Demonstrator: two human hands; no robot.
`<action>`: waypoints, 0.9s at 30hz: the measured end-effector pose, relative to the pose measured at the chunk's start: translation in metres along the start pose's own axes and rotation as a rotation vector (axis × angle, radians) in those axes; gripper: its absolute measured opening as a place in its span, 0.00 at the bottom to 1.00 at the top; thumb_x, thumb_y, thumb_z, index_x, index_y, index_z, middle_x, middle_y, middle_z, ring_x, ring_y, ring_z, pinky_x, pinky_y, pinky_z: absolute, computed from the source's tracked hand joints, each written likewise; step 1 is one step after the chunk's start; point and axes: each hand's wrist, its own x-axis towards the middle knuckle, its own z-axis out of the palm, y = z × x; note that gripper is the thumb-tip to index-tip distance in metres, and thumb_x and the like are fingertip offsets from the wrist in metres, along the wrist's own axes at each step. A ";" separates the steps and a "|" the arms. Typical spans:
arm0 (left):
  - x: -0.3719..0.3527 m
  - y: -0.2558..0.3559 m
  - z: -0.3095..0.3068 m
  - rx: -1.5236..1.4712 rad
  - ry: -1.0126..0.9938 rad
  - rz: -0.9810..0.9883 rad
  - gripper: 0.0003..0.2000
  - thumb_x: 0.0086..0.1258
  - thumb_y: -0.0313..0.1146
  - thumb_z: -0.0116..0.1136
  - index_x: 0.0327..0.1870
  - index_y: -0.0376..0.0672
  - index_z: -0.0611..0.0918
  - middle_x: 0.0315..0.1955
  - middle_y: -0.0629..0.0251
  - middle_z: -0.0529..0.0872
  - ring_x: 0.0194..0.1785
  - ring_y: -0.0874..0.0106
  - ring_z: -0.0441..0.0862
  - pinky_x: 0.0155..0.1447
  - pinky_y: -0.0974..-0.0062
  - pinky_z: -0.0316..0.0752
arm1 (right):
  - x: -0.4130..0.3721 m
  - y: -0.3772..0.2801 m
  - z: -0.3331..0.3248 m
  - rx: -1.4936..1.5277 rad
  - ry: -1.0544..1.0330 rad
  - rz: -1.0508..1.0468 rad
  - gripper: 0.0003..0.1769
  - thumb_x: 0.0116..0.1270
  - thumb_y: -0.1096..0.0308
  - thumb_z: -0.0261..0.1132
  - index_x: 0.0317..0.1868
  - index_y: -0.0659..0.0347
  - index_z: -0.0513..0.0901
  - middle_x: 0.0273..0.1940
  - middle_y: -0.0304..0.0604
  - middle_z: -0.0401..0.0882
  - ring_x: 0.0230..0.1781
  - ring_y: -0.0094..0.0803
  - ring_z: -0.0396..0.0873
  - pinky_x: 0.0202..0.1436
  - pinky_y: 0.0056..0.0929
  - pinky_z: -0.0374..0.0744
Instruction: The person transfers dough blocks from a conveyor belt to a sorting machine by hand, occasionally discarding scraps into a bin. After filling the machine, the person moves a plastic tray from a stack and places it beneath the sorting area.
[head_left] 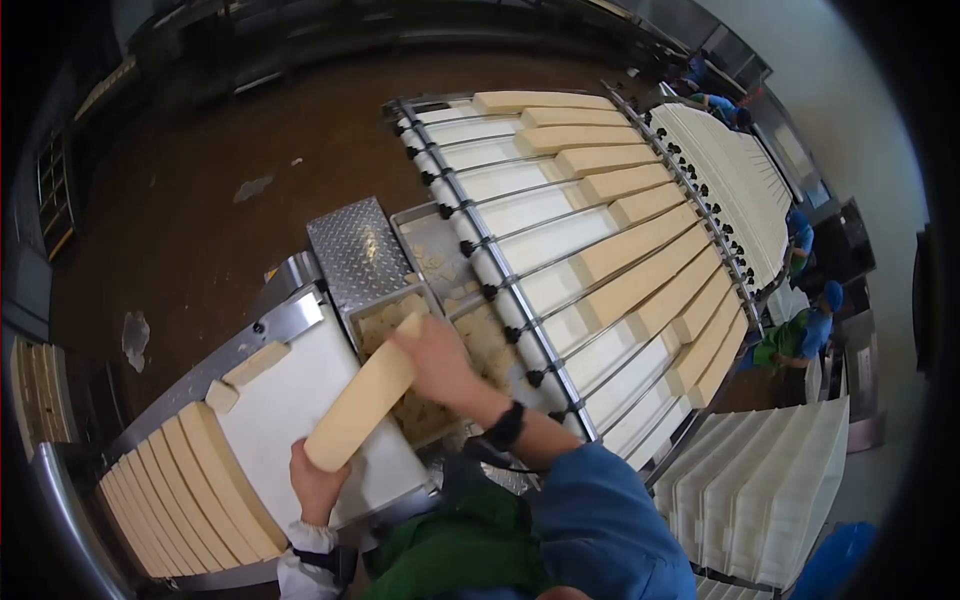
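Observation:
A long pale-yellow slab, which looks like firm tofu or dough, is held between my two hands. My left hand is closed around its near end. Toward the far end, my right hand grips the slab, with the fingers partly hidden. The slab is tilted over the white belt and the edge of a metal tray of pale scraps. A row of similar slabs lies side by side on the belt's left. Two small offcuts, a longer piece and a short piece, lie beyond them.
On the right, a wide white conveyor with metal divider rods carries several long slabs. A diamond-plate metal box stands ahead. Stacked white trays are at lower right. Co-workers, including a person in a green apron, stand farther right.

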 end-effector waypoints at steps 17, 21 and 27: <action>0.162 0.323 0.297 -0.038 -0.344 0.429 0.33 0.59 0.43 0.66 0.65 0.42 0.69 0.42 0.43 0.84 0.43 0.49 0.84 0.49 0.58 0.79 | 0.025 0.380 -0.160 -0.393 0.157 0.599 0.48 0.59 0.43 0.67 0.68 0.71 0.63 0.61 0.59 0.73 0.65 0.54 0.68 0.69 0.60 0.60; 0.173 0.321 0.352 -0.302 -0.316 0.331 0.19 0.67 0.30 0.59 0.59 0.45 0.72 0.32 0.47 0.86 0.33 0.57 0.86 0.37 0.65 0.78 | -0.011 0.319 -0.141 -0.278 0.305 0.400 0.31 0.61 0.51 0.67 0.60 0.62 0.74 0.59 0.51 0.73 0.66 0.52 0.65 0.69 0.64 0.56; 0.169 0.306 0.349 -0.313 -0.225 0.200 0.10 0.67 0.24 0.54 0.47 0.41 0.82 0.29 0.53 0.87 0.31 0.66 0.86 0.34 0.72 0.77 | -0.071 0.234 -0.147 0.109 0.328 0.332 0.23 0.58 0.61 0.70 0.53 0.58 0.78 0.51 0.45 0.78 0.59 0.47 0.70 0.69 0.60 0.57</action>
